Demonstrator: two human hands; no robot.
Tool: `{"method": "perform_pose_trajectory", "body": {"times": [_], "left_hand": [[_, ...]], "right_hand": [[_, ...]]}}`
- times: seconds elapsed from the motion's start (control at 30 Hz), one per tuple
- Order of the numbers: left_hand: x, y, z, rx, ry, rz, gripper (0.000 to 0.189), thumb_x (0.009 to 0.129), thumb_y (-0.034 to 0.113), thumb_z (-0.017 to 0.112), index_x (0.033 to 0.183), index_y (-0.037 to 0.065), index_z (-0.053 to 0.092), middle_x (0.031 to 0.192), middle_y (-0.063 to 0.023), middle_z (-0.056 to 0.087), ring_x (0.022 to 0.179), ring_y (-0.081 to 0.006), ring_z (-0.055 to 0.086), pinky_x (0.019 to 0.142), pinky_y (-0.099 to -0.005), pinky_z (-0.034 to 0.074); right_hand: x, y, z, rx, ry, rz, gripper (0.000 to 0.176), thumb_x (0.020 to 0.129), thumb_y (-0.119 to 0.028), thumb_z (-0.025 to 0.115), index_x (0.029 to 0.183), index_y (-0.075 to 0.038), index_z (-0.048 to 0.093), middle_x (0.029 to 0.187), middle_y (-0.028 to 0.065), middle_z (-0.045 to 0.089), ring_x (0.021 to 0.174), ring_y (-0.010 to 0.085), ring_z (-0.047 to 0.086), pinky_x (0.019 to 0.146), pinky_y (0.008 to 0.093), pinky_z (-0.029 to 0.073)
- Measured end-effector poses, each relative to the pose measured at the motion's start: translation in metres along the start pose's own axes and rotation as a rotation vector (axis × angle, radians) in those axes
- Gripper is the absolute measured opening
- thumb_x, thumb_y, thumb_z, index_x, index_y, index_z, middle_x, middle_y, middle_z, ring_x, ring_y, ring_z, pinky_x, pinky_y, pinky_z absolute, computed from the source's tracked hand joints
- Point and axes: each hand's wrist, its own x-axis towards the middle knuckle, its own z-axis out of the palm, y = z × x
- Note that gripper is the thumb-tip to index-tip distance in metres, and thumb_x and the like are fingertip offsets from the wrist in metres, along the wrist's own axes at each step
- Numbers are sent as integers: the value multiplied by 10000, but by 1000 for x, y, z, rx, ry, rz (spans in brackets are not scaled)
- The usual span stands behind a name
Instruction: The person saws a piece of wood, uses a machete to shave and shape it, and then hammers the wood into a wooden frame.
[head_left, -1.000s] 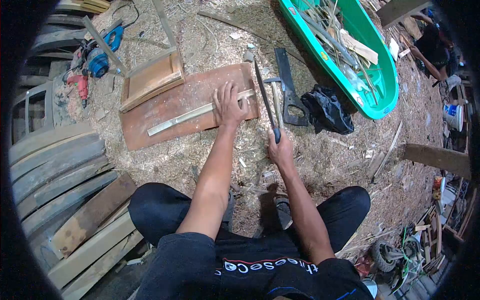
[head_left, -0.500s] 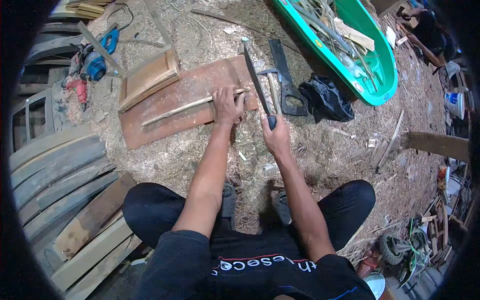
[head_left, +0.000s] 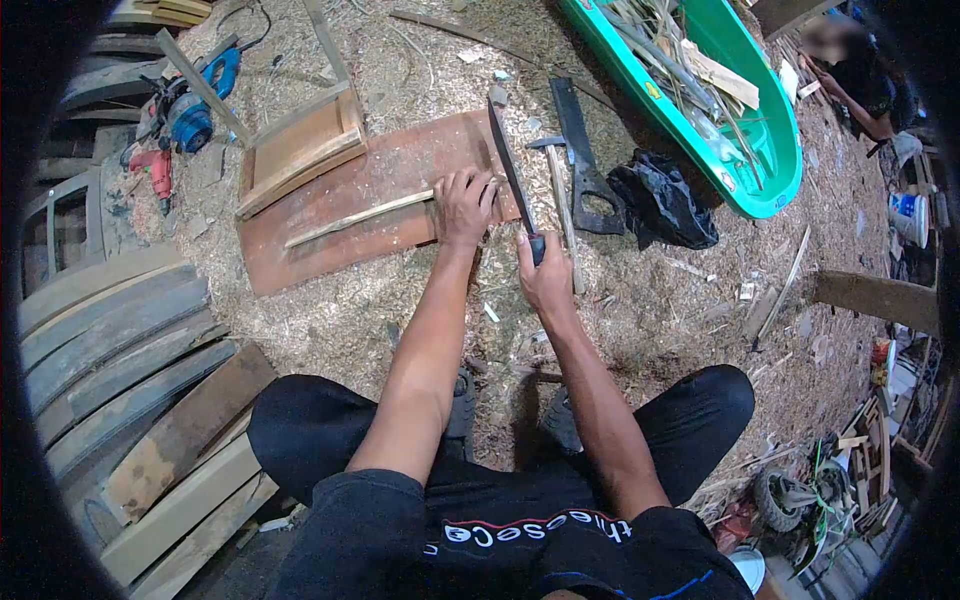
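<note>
A thin wooden stick [head_left: 365, 214] lies slantwise across a reddish-brown board [head_left: 300, 262] on the ground. My left hand [head_left: 464, 208] is closed over the stick's right end, its fingers hiding most of that end. In my right hand [head_left: 546, 275] is the dark handle of a machete [head_left: 512, 165]. Its long blade points away from me, just right of my left hand and apart from the stick. To the right of the blade lie a hammer [head_left: 560, 190] with a wooden handle and a dark handsaw [head_left: 577, 150].
A wooden frame with legs [head_left: 305, 150] rests on the board. Power tools [head_left: 190, 125] lie at left, above stacked curved planks [head_left: 120, 340]. A black plastic bag [head_left: 662, 205] and a green tub [head_left: 770, 190] of wood scraps are at right. Another person [head_left: 855, 80] sits far right.
My left hand has shifted slightly right, its fingers now covering more of the stick's right end. My right hand and the machete have come slightly nearer to me. The view has shifted a little.
</note>
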Motion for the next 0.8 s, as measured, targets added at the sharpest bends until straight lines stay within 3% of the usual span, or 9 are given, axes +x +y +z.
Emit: {"method": "perform_pose_trajectory", "body": {"times": [0.4, 0.63, 0.8], "left_hand": [[1, 1, -3, 13, -37, -44, 192, 808, 222, 765, 984, 160, 720, 991, -11, 633, 949, -234, 579, 870, -412, 425], [2, -2, 0, 39, -22, -14, 170, 844, 229, 729, 1000, 161, 717, 991, 1, 636, 943, -224, 572, 864, -400, 424], [4, -4, 2, 23, -64, -17, 190, 850, 175, 716, 1032, 121, 726, 1017, -34, 664, 965, -262, 590, 857, -419, 420]], "right_hand": [[1, -11, 5, 37, -25, 31, 284, 959, -287, 631, 1023, -23, 550, 733, 270, 655, 706, 485, 659, 595, 512, 501], [16, -14, 10, -69, -54, -9, 320, 987, -331, 583, 1032, -16, 542, 755, 296, 647, 742, 514, 638, 631, 558, 485], [25, -18, 16, -168, -44, -10, 351, 989, -347, 572, 1041, -2, 531, 772, 310, 646, 759, 522, 635, 645, 569, 482]]}}
